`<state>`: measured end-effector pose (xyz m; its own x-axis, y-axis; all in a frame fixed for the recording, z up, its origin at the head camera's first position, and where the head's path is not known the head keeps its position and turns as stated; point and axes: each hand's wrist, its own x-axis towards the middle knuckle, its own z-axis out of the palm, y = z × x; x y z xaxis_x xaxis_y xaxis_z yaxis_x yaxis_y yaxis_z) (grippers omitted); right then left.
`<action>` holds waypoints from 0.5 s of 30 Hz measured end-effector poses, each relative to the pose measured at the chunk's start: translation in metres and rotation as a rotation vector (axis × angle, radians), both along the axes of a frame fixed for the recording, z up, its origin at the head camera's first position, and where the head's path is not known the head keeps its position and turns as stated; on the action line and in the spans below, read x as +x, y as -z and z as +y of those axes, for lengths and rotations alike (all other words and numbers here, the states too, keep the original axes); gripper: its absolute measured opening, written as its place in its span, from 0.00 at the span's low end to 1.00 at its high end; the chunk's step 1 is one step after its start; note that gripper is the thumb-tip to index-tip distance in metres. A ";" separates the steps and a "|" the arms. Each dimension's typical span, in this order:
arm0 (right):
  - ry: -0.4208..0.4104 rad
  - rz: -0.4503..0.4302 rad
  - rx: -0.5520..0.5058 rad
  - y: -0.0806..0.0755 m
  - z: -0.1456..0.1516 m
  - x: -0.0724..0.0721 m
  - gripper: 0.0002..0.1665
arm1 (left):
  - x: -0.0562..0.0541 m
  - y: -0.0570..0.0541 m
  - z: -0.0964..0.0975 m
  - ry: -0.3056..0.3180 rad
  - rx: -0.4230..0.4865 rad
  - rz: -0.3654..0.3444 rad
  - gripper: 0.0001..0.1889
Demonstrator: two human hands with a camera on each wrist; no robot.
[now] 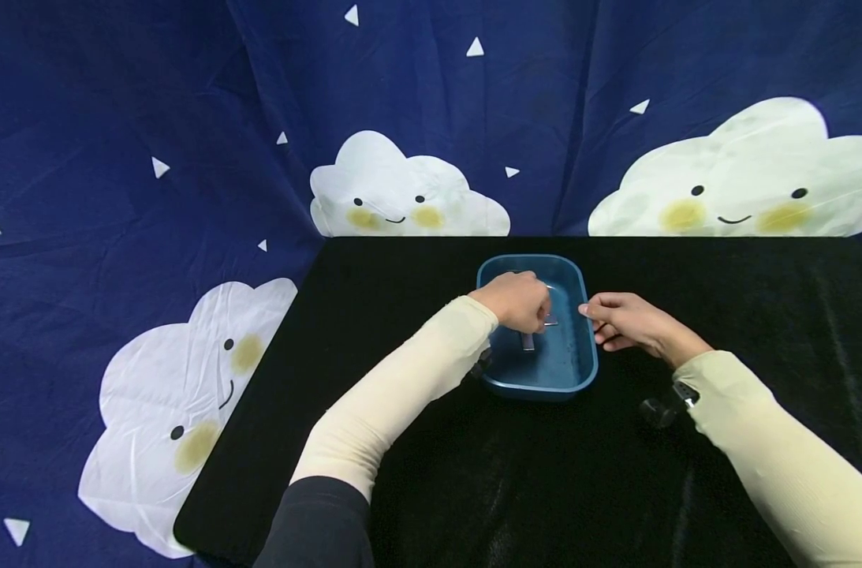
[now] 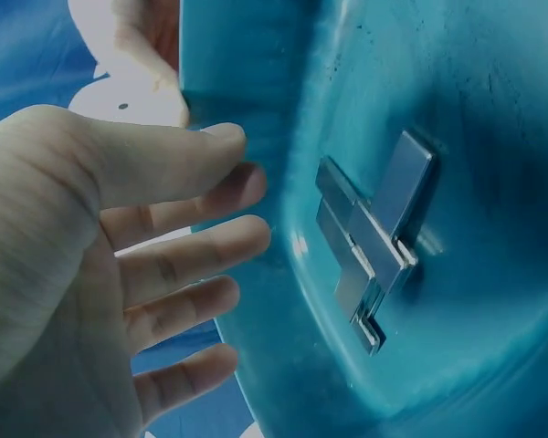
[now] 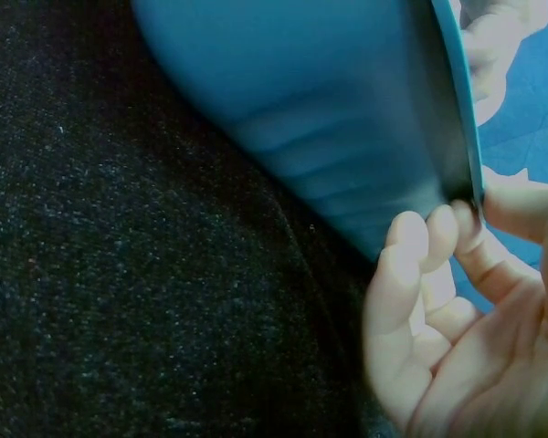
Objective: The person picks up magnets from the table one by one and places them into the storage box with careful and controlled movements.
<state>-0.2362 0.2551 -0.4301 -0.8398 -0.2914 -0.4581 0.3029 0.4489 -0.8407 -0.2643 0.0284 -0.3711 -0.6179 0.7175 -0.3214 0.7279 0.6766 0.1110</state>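
A blue plastic tub (image 1: 558,364) stands on the black-covered table. My left hand (image 1: 517,301) is over the inside of the tub. In the left wrist view that hand (image 2: 132,246) has its fingers apart and slightly bent, with nothing held. Several flat, shiny metal bars (image 2: 384,235) lie clustered and partly overlapping on the tub floor, off the fingertips; the hand covers part of them (image 1: 528,341) in the head view. At the tub's right side, my right hand (image 1: 632,325) pinches the rim between thumb and fingers, as the right wrist view of the hand (image 3: 466,319) shows.
Black fleecy cloth (image 1: 402,292) covers the table around the tub. A dark blue curtain (image 1: 431,95) with white clouds and triangles hangs behind and to the left. A small dark object (image 1: 658,412) shows beside the right wrist.
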 end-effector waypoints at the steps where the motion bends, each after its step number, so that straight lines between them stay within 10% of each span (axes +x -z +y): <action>1: 0.000 0.002 0.001 0.000 0.000 0.000 0.15 | 0.000 -0.001 -0.002 0.000 0.013 0.004 0.07; 15: 0.020 0.025 0.040 -0.006 -0.009 0.007 0.17 | -0.004 -0.006 -0.018 -0.038 0.157 -0.066 0.10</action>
